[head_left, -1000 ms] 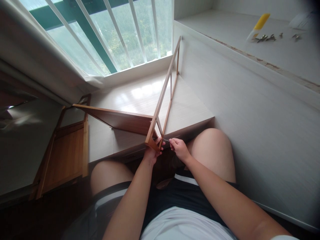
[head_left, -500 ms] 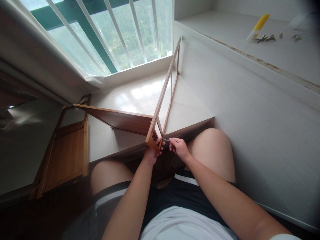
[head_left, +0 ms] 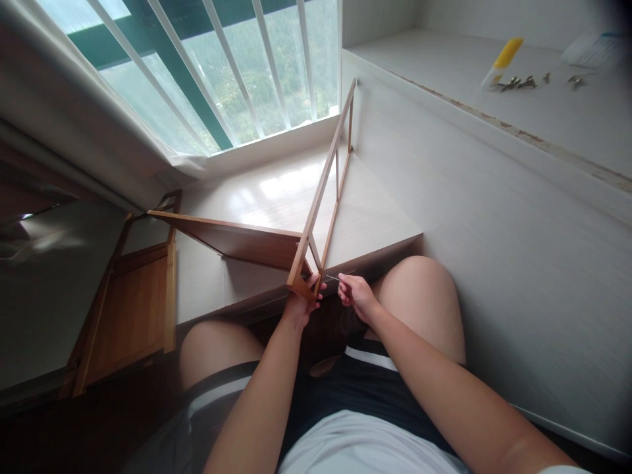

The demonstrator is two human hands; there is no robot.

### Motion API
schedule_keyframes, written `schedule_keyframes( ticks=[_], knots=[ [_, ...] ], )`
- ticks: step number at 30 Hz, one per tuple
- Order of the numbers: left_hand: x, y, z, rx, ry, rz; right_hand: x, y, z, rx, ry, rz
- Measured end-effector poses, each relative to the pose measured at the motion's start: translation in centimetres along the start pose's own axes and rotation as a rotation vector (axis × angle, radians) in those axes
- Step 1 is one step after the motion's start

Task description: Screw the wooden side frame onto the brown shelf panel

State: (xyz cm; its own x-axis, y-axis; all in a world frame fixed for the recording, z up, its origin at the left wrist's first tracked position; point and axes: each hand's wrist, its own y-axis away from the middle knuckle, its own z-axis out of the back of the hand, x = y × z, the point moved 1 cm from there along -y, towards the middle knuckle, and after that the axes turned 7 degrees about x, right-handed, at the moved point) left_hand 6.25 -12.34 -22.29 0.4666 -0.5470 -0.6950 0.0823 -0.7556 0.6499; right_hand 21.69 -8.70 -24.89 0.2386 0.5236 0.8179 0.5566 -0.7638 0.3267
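A brown wooden frame (head_left: pixel 324 179) slants over the ledge (head_left: pixel 378 214), a thin rod (head_left: pixel 332 277) beside its near end.

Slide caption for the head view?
Left hand grips the near end of a wooden frame; right hand holds a thin rod beside it.

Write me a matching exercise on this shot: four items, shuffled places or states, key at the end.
Column one
1. Left hand
2. Right hand
3. Yellow-and-clear object
4. Curtain

Column two
A. On the pale ledge at upper right, beside small metal pieces
B. Gripping the near end of the wooden frame
C. At the left of the barred window
D. Pinching a thin rod

Pairs: 1-B, 2-D, 3-A, 4-C
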Motion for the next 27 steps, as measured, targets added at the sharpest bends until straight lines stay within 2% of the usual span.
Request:
schedule_keyframes(
  ticks=[13,18,22,25,27],
  knots=[
    [-0.3,0.5,-0.5,-0.039,0.006,-0.005,0.2,0.5,-0.5,-0.031,0.255,0.152],
    [-0.2,0.3,-0.3,-0.024,0.009,-0.011,1.2,1.3,-0.4,-0.123,0.807,0.386],
    [-0.1,0.1,-0.2,-0.024,0.011,-0.006,1.6,1.7,-0.3,-0.193,1.059,0.437],
    [-0.1,0.2,-0.2,-0.027,0.005,-0.004,1.5,1.7,-0.3,-0.227,1.082,0.455],
    [-0.1,0.2,-0.2,-0.024,0.002,-0.005,1.2,1.5,-0.4,-0.210,0.966,0.421]
  ],
)
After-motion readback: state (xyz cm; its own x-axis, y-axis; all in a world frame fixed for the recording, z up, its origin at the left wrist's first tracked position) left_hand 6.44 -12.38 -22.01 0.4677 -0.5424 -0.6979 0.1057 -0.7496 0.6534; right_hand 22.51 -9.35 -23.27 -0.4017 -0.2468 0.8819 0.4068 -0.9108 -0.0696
